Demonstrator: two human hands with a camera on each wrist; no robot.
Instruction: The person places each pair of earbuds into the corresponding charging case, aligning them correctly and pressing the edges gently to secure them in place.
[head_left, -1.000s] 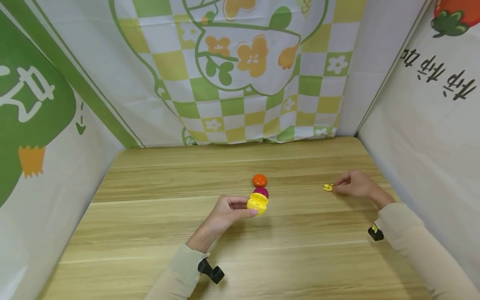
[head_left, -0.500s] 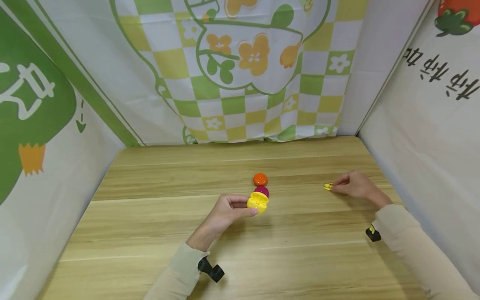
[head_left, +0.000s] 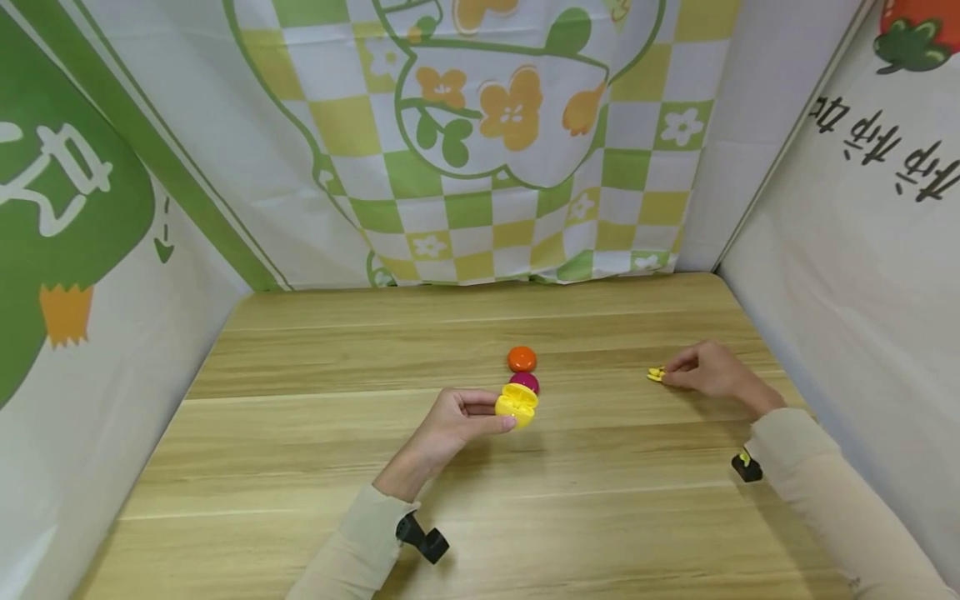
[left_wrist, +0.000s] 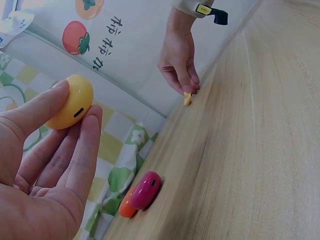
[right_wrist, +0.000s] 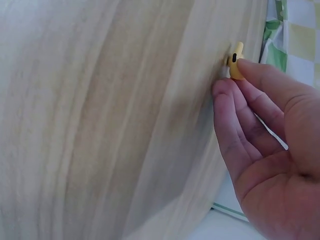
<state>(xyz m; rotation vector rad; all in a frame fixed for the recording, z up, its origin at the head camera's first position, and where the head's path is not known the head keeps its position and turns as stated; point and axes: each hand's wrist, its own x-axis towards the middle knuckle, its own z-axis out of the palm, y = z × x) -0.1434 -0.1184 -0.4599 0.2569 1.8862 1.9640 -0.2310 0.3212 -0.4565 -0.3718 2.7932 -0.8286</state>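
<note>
- Two hands work apart on the wooden table (head_left: pixel 300 433).
- Left hand (head_left: pixel 450 425) pinches the open yellow case (head_left: pixel 516 406) at centre, lid up, likely steadying it for loading.
- Right hand (head_left: pixel 708 369), at three o'clock, pinches a yellow earbud (head_left: pixel 656 375) against the tabletop.
- Magenta case (head_left: pixel 524 382) and orange case (head_left: pixel 522 359) sit at twelve o'clock of the yellow one.

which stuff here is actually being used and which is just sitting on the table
In use:
- yellow case, open, held by the left hand
- small yellow earbud, at the right hand fingertips, on the table

Lying about:
- magenta case
- orange case
</note>
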